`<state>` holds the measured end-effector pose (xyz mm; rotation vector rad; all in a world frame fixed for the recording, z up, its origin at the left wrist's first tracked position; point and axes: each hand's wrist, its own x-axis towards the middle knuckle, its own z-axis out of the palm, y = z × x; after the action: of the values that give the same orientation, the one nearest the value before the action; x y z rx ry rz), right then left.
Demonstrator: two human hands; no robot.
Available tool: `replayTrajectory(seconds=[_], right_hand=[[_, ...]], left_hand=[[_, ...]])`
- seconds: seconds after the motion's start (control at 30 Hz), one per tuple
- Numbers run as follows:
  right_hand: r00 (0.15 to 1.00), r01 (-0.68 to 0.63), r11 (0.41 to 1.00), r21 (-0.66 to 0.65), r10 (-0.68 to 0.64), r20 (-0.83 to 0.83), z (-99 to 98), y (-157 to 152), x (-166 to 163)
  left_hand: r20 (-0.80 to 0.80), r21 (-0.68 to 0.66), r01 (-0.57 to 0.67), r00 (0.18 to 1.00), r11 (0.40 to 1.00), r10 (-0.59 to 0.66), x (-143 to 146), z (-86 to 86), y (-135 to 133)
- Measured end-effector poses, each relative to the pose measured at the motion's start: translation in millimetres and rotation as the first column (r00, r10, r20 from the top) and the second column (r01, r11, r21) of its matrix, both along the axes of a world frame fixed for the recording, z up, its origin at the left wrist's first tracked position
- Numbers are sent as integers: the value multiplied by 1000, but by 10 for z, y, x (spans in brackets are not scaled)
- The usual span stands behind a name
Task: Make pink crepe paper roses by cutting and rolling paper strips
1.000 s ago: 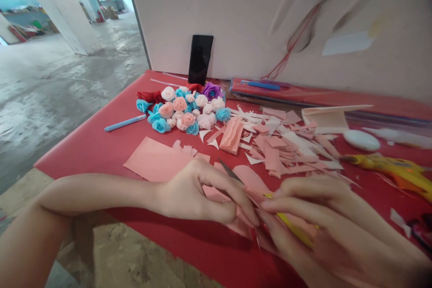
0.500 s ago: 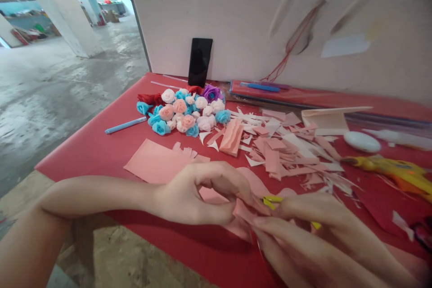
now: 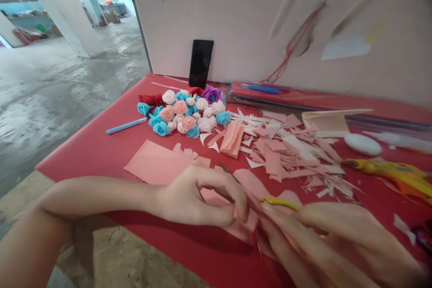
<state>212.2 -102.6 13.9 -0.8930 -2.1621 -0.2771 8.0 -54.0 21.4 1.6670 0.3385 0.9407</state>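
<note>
My left hand point(image 3: 199, 195) pinches a small pink paper piece point(image 3: 248, 216) between thumb and forefinger, low over the red table point(image 3: 91, 148). My right hand point(image 3: 324, 243) meets it from the right, its fingers closed around yellow-handled scissors point(image 3: 280, 201). A thin dark blade tip point(image 3: 227, 170) sticks out behind my left fingers. Under both hands lie curved pink petal cut-outs point(image 3: 251, 181), and a flat pink paper sheet point(image 3: 153, 162) lies just beyond my left wrist.
A heap of paper roses point(image 3: 184, 110) in blue, pink, white, red and purple sits at the back. Pink and white scraps point(image 3: 286, 148) spread to the right. A blue pen point(image 3: 124, 125), black phone point(image 3: 200, 63), yellow glue gun point(image 3: 391, 168) and white oval object point(image 3: 362, 143) are also there.
My hands stayed together on the pink piece. The scissors shifted: the blade tip hidden half a second ago shows again behind my left fingers, and my right hand slid slightly lower right.
</note>
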Motion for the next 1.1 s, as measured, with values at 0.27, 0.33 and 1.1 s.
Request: replayTrajectory(seconds=[0.27, 0.33, 1.1], right_hand=[[993, -46, 993, 110, 33, 114, 58, 93, 12], [996, -27, 991, 133, 15, 89, 75, 111, 4], [999, -20, 993, 114, 16, 33, -56, -8, -32]], left_hand=[[-12, -69, 16, 1000, 997, -16, 4, 6, -11], [0, -98, 31, 1000, 995, -31, 6, 7, -17], [-33, -61, -18, 999, 998, 16, 17, 14, -24]])
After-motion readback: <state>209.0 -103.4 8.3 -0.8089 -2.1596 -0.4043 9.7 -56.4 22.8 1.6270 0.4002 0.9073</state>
